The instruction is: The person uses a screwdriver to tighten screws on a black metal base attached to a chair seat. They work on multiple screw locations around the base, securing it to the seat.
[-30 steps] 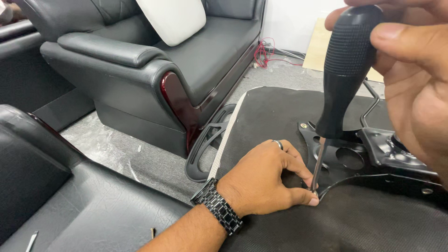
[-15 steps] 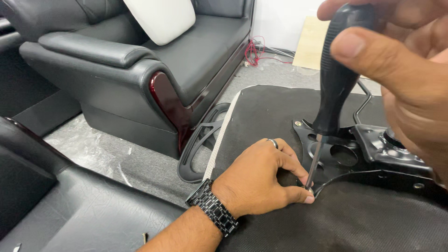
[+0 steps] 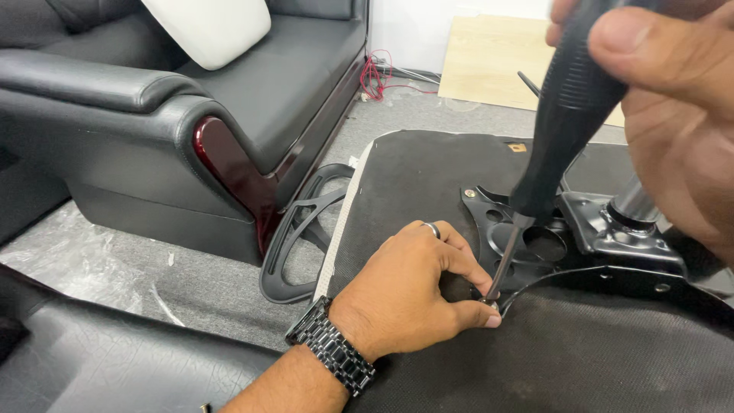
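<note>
My right hand (image 3: pixel 673 115) grips the black ribbed handle of a screwdriver (image 3: pixel 562 122), held upright and slightly tilted. Its metal shaft runs down to a small screw (image 3: pixel 489 304) at the edge of a black metal chair bracket (image 3: pixel 535 237). My left hand (image 3: pixel 413 294), with a ring and a dark metal watch on the wrist, rests on the upturned black chair seat (image 3: pixel 428 183). Its thumb and forefinger pinch the screw at the shaft's tip.
A black leather armchair (image 3: pixel 153 115) with a dark red wooden arm front and a white cushion (image 3: pixel 206 27) stands at the left. A black plastic armrest frame (image 3: pixel 298 229) lies on the grey floor beside the seat. A chrome gas cylinder (image 3: pixel 634 203) rises from the bracket. Red wires and a wooden board lie at the back.
The view has shifted slightly. The screwdriver stays upright with its tip at the screw, and my left fingers stay pinched there.
</note>
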